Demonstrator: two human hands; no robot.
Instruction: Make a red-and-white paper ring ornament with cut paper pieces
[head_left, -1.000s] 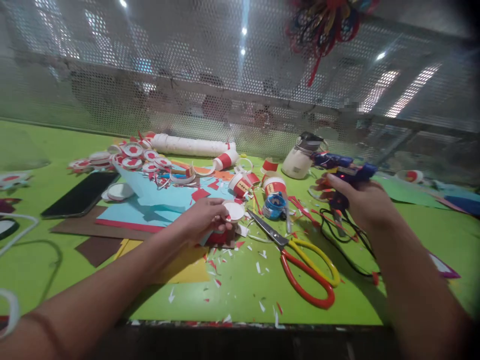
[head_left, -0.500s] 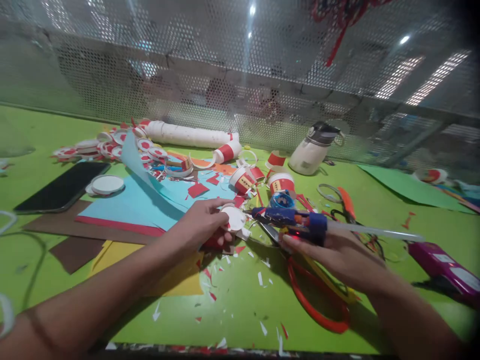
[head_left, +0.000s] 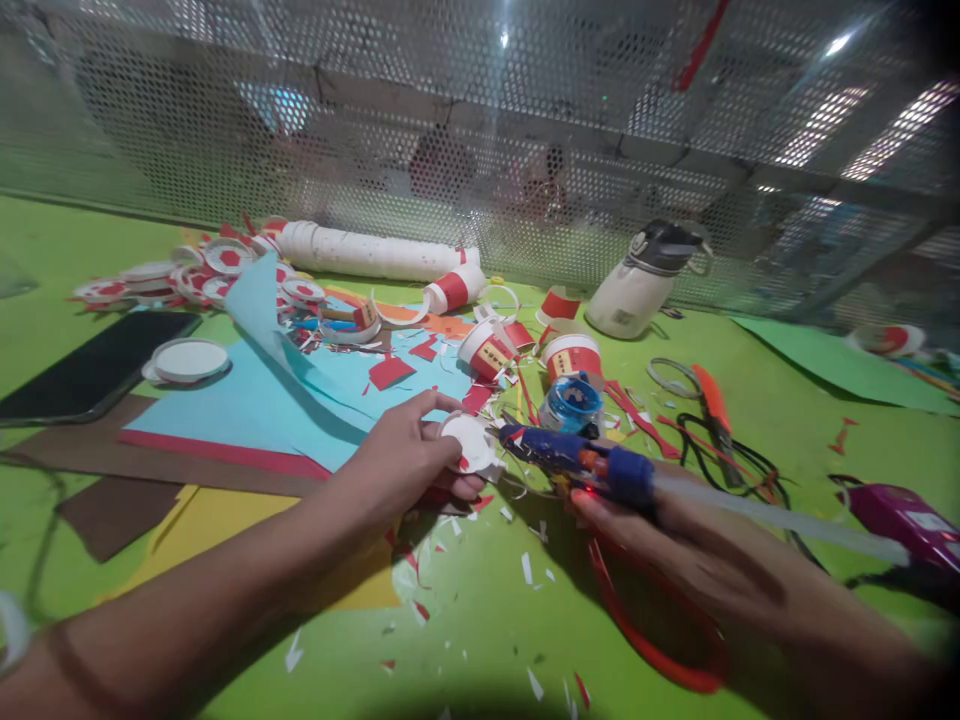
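My left hand (head_left: 405,458) grips a small red-and-white paper cup (head_left: 466,447) on its side, its white round bottom facing right. My right hand (head_left: 686,545) holds a blue glue gun (head_left: 581,458) with a clear glue stick sticking out the back; its nozzle points left at the cup's white bottom, almost touching it. Both are low over the green table (head_left: 465,610), among white and red paper scraps.
Red-handled scissors (head_left: 660,650) lie under my right hand. Behind stand decorated cups (head_left: 574,358), a blue tape roll (head_left: 571,405), a white bottle (head_left: 637,285), a white tube (head_left: 375,252) and orange pliers (head_left: 712,405). Coloured paper sheets (head_left: 247,405), a phone (head_left: 90,365) and a purple gun (head_left: 911,520) flank them.
My right hand picked the glue gun up at the far right and brought it left, nozzle to the cup. The left hand kept hold of the cup.
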